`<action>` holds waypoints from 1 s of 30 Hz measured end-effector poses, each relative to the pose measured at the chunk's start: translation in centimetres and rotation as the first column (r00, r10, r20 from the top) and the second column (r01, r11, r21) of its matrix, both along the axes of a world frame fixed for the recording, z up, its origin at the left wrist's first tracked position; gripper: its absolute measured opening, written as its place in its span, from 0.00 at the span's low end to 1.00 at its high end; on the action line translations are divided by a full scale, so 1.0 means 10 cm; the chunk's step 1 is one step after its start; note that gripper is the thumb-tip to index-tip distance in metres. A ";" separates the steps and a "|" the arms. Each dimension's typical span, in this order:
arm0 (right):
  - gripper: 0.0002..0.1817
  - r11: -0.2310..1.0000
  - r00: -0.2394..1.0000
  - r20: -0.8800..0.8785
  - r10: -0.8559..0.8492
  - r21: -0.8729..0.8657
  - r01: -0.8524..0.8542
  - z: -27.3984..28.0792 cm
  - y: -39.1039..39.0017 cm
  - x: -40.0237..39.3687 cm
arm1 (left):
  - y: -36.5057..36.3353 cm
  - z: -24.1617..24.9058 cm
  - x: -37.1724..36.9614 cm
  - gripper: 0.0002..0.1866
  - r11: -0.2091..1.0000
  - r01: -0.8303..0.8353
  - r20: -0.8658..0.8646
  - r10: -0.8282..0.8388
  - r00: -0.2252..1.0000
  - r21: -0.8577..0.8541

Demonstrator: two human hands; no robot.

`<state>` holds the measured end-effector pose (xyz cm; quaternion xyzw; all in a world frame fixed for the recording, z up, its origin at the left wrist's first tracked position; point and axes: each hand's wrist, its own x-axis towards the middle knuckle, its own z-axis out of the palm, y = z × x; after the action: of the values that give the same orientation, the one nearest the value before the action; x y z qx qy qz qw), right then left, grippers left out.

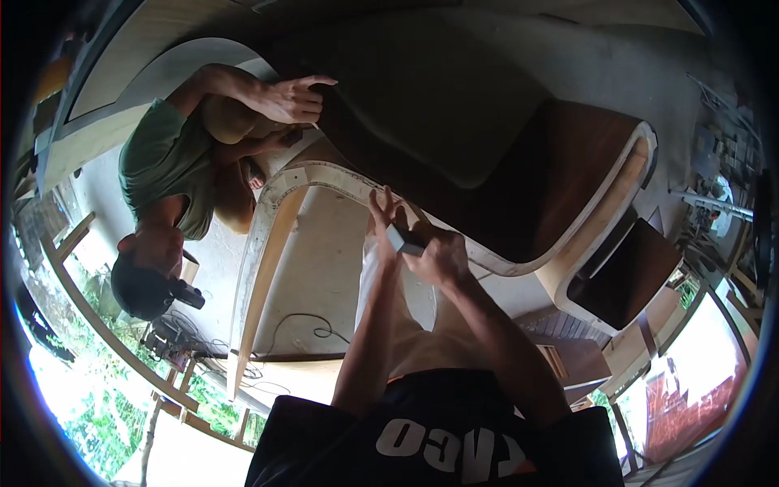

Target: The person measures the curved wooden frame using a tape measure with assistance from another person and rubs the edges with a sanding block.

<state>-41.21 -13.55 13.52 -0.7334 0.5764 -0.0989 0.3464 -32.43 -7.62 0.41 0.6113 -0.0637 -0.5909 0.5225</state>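
Observation:
My left hand is by the pale edge of a large curved wooden piece, its fingers spread and their tips close to that edge. Just right of it, my right hand is closed round a small grey block. The block lies between my two hands, near the left palm. Dark brown facing covers the upper side of the curved piece, and its rim is light and narrow.
At the left a co-worker in a green shirt and dark cap crouches, one hand pointing over the curved piece. A cable lies on the floor. Another dark panelled piece stands at the right.

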 end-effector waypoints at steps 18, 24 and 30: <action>0.10 0.960 0.993 0.120 0.002 0.277 -0.036 0.14 0.06 0.02 | 0.02 0.09 0.29 0.42 0.954 0.283 -0.116 -0.294 0.949 -0.102; 0.06 0.989 0.983 0.181 0.032 0.133 -0.056 0.00 0.00 -0.05 | -0.13 0.29 0.27 0.41 0.933 0.360 0.015 -0.360 0.933 0.013; 0.11 0.990 0.999 0.007 0.051 0.128 -0.052 -0.03 0.16 0.02 | -0.04 0.15 0.32 0.46 0.995 0.050 -0.446 -0.082 0.891 -0.082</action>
<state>-41.04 -11.92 13.23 -0.7242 0.5617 -0.0542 0.3963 -29.23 -8.03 1.89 0.4380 0.0175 -0.7308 0.5233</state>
